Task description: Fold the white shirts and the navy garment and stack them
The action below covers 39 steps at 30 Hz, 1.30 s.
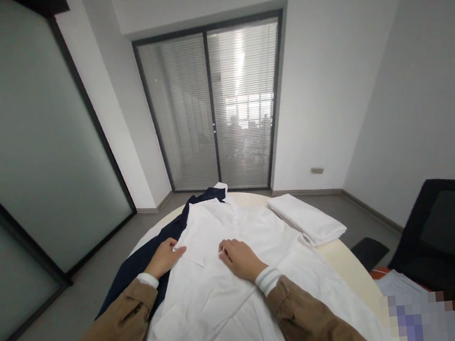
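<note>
A white button-up shirt [223, 294] lies spread flat on a round table, collar at the far side. My left hand [164, 258] rests on the shirt's left edge, with its fingertips by the placket and its palm over a navy garment [148, 261]. That navy cloth lies partly under the shirt and shows along its left side. My right hand [239, 259] sits on the shirt's chest with slightly curled fingers, holding nothing. Both of my tan sleeves end in white ribbed cuffs.
A folded white cloth [306, 217] lies on the cream table [343, 264] beyond my right hand. A black mesh chair [446, 230] and papers [400, 288] stand at right. Glass doors with blinds [213, 107] face me, and a frosted partition [35, 140] runs along the left.
</note>
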Each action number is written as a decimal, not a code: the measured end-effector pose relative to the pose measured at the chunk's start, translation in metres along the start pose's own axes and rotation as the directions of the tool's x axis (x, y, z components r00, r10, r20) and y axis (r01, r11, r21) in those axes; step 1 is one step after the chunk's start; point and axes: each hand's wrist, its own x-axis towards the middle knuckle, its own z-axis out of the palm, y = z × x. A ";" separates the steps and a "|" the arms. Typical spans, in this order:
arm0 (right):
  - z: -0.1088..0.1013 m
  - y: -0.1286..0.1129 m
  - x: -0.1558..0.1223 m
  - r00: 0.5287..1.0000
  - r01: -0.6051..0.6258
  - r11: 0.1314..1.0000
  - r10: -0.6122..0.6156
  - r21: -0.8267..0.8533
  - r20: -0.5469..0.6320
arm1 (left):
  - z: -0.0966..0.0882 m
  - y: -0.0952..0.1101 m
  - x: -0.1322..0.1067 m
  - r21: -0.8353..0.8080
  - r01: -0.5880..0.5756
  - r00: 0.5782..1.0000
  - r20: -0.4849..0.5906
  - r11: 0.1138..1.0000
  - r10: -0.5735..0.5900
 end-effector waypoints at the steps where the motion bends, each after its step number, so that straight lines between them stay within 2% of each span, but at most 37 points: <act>1: 0.003 -0.001 -0.002 0.999 0.030 0.999 -0.030 0.018 0.022 | 0.000 0.004 -0.001 -0.028 0.003 1.000 0.000 1.000 -0.003; 5: 0.016 -0.002 -0.009 0.982 0.055 0.995 -0.068 0.082 0.177 | 0.002 0.024 -0.008 -0.241 -0.006 0.998 0.065 0.970 0.022; 7: 0.018 0.000 -0.009 0.976 0.044 0.993 -0.067 0.114 0.207 | 0.003 0.036 -0.013 -0.319 -0.020 0.991 0.117 0.948 0.061; 10: 0.015 0.002 -0.005 0.982 0.017 0.982 -0.051 0.187 0.180 | 0.006 0.054 -0.018 -0.354 -0.079 0.971 0.184 0.932 0.152; 12: 0.012 0.003 -0.001 0.993 -0.008 0.963 -0.024 0.271 0.116 | 0.009 0.067 -0.022 -0.327 -0.141 0.956 0.200 0.935 0.214; 15: 0.012 0.004 0.003 1.000 0.018 0.927 -0.019 0.374 -0.002 | 0.014 0.086 -0.028 -0.264 -0.215 0.936 0.219 0.940 0.276; 19: 0.014 0.003 0.004 0.999 0.016 0.906 -0.034 0.422 0.034 | 0.025 0.102 -0.035 -0.255 -0.236 0.921 0.249 0.937 0.300; 22: 0.011 0.003 0.005 0.999 0.031 0.821 -0.019 0.570 -0.028 | 0.037 0.108 -0.038 -0.296 -0.209 0.923 0.255 0.932 0.288; 25: 0.006 0.004 0.008 0.981 0.021 0.647 0.133 0.762 -0.140 | 0.051 0.114 -0.041 -0.363 -0.192 0.918 0.262 0.912 0.297; 27: 0.004 0.005 0.011 0.959 -0.014 0.560 0.241 0.828 -0.147 | 0.061 0.117 -0.043 -0.412 -0.181 0.911 0.272 0.893 0.310; 29: 0.002 0.007 0.014 0.946 -0.024 0.535 0.284 0.845 -0.153 | 0.072 0.118 -0.043 -0.448 -0.151 0.912 0.281 0.881 0.300; 31: 0.002 0.010 0.016 0.944 -0.012 0.550 0.282 0.835 -0.172 | 0.082 0.115 -0.045 -0.451 -0.097 0.918 0.304 0.887 0.255; 33: 0.004 0.015 0.018 0.942 -0.009 0.560 0.282 0.828 -0.181 | 0.087 0.110 -0.048 -0.411 -0.036 0.917 0.348 0.911 0.193; 35: 0.007 0.021 0.019 0.934 -0.013 0.571 0.300 0.821 -0.194 | 0.086 0.107 -0.057 -0.287 -0.044 0.907 0.391 0.957 0.158; 37: 0.010 0.027 0.020 0.915 -0.030 0.603 0.339 0.798 -0.222 | 0.078 0.107 -0.071 -0.059 -0.148 0.900 0.407 0.987 0.159; 39: 0.013 0.032 0.021 0.895 -0.065 0.644 0.376 0.762 -0.241 | 0.068 0.110 -0.088 0.200 -0.263 0.896 0.414 0.944 0.162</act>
